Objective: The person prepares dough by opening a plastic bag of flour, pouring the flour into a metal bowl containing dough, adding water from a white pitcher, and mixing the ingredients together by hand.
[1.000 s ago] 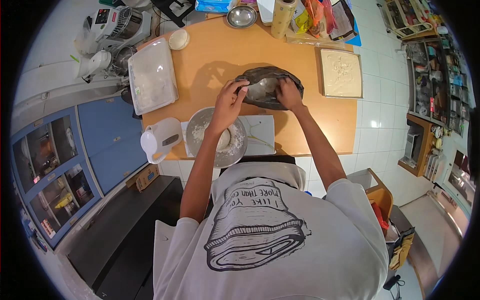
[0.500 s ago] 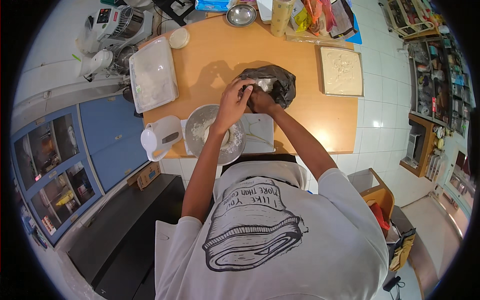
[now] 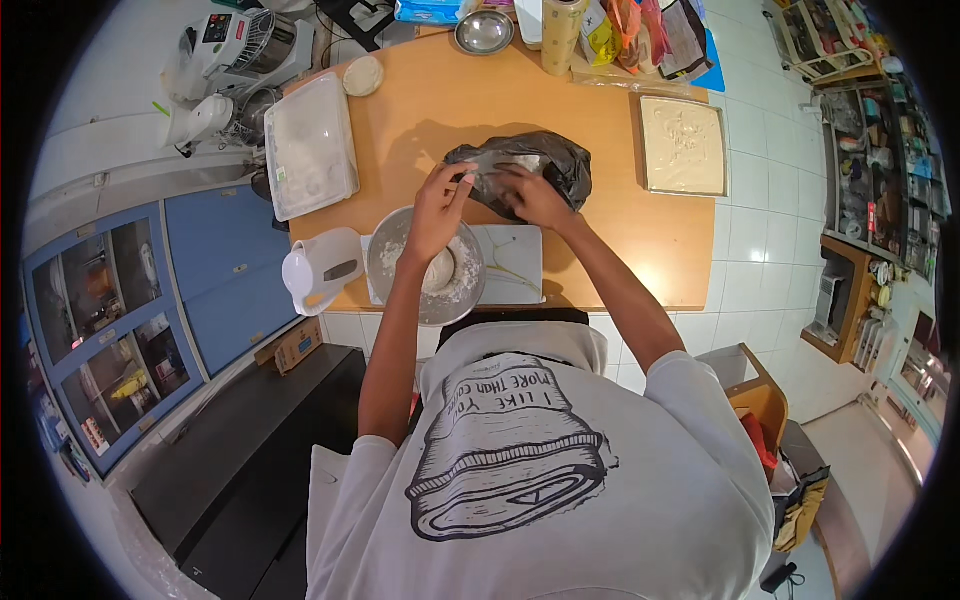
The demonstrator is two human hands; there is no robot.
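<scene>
A black plastic bag (image 3: 568,165) lies on the table in front of me, something pale showing through its opening. My left hand (image 3: 440,208) pinches the bag's left edge with thumb and fingers. On the bag's near side is my right hand (image 3: 543,203), its bent fingers on the plastic; some fingertips are lost in the dark folds. The bag's mouth is spread between the two hands. Below my left wrist stands a metal bowl (image 3: 392,262) with white flour around its wall and a pale round lump (image 3: 438,272) inside, partly hidden by my forearm.
The bowl overlaps a white flat board (image 3: 515,262). Left of it stand a white jug (image 3: 322,268) and a pale lidded tub (image 3: 312,150). A square pan (image 3: 683,146) filled with a cream-coloured mixture sits at the table's right edge. A small metal bowl (image 3: 484,33) and packages line the far side.
My hands have moved apart, the left one leftward and slightly down, the right one slightly right. The bag's mouth has spread wider to the left between them.
</scene>
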